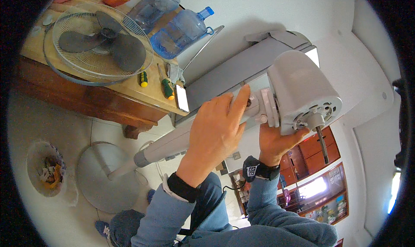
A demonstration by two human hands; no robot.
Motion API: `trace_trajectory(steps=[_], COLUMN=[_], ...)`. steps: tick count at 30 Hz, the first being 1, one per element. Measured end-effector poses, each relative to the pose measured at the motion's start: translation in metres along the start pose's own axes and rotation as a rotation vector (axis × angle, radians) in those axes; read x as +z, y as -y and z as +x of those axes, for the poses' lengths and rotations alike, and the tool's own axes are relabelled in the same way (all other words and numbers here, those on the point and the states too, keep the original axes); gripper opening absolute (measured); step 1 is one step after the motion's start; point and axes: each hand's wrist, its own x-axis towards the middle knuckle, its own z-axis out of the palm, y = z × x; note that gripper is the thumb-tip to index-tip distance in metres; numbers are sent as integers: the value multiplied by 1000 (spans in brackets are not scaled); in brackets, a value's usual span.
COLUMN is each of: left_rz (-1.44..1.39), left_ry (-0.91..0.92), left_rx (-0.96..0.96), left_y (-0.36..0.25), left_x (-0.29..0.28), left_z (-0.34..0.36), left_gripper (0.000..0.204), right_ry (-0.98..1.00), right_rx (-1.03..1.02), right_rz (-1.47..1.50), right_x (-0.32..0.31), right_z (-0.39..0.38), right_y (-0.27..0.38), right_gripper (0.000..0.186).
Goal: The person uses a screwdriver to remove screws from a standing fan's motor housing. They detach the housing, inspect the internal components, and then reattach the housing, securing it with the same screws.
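A pedestal fan stands tilted across the view, its pale grey motor housing point(300, 80) bare, with the metal shaft point(321, 144) sticking out. My left hand point(214, 132) is closed around the neck at the top of the fan pole point(170, 144), fingers over its upper side. Under the motor housing, my right hand point(276, 143) grips it from below, the thumb lying near the shaft; its other fingers are partly hidden. The round grey base point(106, 188) rests on the floor. Detached fan blades point(127, 52) lie with a wire guard point(65, 20) on the wooden table.
On the table point(129, 98) are a green-and-yellow screwdriver point(167, 90), a shorter yellow-and-black handle point(143, 78), a white-faced phone point(182, 98) and two blue water jugs point(183, 33). A lined waste bin point(45, 169) stands beside the base. A long grey cabinet-like box point(229, 70) is behind.
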Motion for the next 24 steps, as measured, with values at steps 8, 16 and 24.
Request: trace_trajectory(steps=[8,16,24], left_rz=[35,-132,-109], left_ry=[48,-80,-132], left_rx=[3,29,76], left_y=[-5,-1,-3], left_x=[-3,4,5], left_z=[2,0,2], left_gripper=[78,59,47], right_ry=[76,51,111], right_rx=[54,35,120], right_rz=[56,64,160], right_x=[-2,-9,-23], right_z=[-3,-2,-5], right_y=[3,3,1], right_gripper=[89,76,79])
